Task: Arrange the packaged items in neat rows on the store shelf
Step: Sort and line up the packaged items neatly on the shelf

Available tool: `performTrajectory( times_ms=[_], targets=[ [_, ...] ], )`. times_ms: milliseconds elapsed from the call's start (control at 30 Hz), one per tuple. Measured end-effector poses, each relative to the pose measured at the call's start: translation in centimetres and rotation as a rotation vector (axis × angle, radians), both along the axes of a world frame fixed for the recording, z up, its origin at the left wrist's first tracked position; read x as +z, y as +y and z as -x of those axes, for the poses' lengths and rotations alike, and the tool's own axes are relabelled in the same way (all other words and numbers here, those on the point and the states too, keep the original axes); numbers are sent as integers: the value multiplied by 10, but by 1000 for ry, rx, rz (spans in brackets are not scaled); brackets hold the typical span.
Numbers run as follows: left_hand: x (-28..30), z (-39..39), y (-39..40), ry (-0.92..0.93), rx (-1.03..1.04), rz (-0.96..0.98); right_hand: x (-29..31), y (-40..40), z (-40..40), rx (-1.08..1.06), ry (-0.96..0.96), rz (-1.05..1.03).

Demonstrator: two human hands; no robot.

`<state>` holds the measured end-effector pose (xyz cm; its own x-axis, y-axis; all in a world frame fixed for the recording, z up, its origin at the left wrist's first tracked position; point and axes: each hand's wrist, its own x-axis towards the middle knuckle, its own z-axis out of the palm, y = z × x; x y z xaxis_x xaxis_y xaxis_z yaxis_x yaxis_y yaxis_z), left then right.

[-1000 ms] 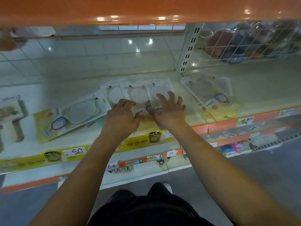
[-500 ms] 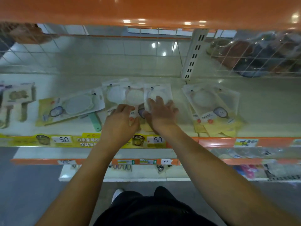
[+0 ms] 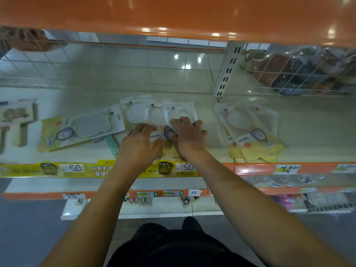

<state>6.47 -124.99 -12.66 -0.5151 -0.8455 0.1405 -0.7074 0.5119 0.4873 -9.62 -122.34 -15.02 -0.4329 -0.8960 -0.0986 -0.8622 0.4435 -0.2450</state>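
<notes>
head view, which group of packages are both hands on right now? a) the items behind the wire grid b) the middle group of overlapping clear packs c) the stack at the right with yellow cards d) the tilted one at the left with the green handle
b: the left hand and the right hand both rest on the middle group of clear packs, while the tilted pack at the left and the right stack lie untouched.

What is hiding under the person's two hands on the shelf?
Both the left hand and right hand rest on overlapping clear plastic packets with yellow cards. The packets' lower parts are covered, so nothing more shows.
</notes>
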Motion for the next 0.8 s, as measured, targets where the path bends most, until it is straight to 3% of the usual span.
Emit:
performTrajectory(
  times_ms=[467,800],
  targets=[
    [-12,-34,-27,63,-136,-42,-1,5,-22,-120,13,160],
    [-4,-6,-21,63,-240,3,8,23,-3,-211,34,281]
  ],
)
